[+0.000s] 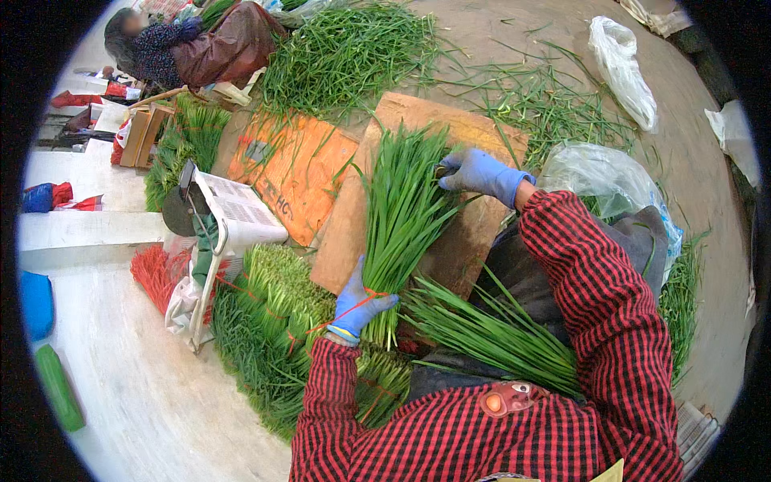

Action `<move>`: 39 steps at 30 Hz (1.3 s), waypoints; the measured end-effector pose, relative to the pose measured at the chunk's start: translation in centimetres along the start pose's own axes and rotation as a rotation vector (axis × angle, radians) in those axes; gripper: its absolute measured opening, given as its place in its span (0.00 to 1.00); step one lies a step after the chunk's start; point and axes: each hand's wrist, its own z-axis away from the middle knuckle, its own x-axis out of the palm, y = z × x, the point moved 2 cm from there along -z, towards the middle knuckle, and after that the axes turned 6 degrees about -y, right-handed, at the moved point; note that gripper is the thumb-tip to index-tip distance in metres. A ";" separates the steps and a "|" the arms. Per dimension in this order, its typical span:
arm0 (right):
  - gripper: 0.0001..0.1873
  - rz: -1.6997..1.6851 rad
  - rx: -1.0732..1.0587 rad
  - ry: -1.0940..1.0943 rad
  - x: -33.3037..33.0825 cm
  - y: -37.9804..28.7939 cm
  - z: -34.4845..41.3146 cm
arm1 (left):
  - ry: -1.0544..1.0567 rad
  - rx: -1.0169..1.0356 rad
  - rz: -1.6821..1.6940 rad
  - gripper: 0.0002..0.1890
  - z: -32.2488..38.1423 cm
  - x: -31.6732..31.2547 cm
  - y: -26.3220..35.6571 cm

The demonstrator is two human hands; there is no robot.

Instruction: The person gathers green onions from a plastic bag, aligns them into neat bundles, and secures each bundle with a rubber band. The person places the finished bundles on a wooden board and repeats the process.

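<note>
My left hand (360,306), in a blue glove, grips the pale stem end of a bunch of garlic chives (400,211). An orange-red tie (374,294) runs round the stems there, and a loose strand crosses the glove. The leaves fan out over a wooden board (337,253) in front of me. At the right edge of the leaves is my right hand (482,173), gloved too, its fingers curled. Something small and dark shows at its fingertips; I cannot tell what. More loose chives (500,337) lie across my lap, beneath my right arm.
Tied chive bundles (271,313) are stacked at left, beside a white stand (241,208) and red ties (158,274). An orange sheet (295,175) lies beyond. Loose leaves (349,54) are heaped near a seated person (199,48). Plastic bags (623,69) lie at right.
</note>
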 end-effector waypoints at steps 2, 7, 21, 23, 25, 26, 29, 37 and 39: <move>0.20 -0.079 0.042 0.035 0.3 0.1 0.0 | -0.013 0.010 0.060 0.61 -0.1 0.3 0.1; 0.19 -0.220 0.138 0.087 1.1 0.5 0.4 | -0.038 0.029 0.139 0.65 -0.2 0.5 0.0; 0.10 -0.692 0.264 0.191 1.3 -1.8 7.7 | 0.214 0.248 -0.260 0.54 -5.4 1.8 2.0; 0.09 -0.826 0.285 0.127 1.5 -1.7 7.9 | 0.178 0.330 -0.146 0.45 -5.5 1.2 0.9; 0.09 -0.970 0.224 0.084 1.8 -1.6 7.6 | 0.183 0.359 -0.170 0.43 -5.6 0.9 0.1; 0.09 -1.000 0.199 0.062 2.0 -1.5 7.3 | 0.198 0.396 -0.162 0.40 -5.6 1.0 -0.1; 0.10 -0.459 0.249 0.063 2.3 -1.0 7.0 | 0.205 0.351 -0.182 0.39 -5.7 1.2 -0.4; 0.17 -0.057 -0.055 0.302 4.4 -4.8 4.7 | 0.209 0.293 -0.196 0.37 -5.2 1.2 0.6; 0.18 -0.056 0.128 0.215 5.6 -5.7 3.0 | 0.211 0.260 -0.207 0.36 -5.1 1.4 0.9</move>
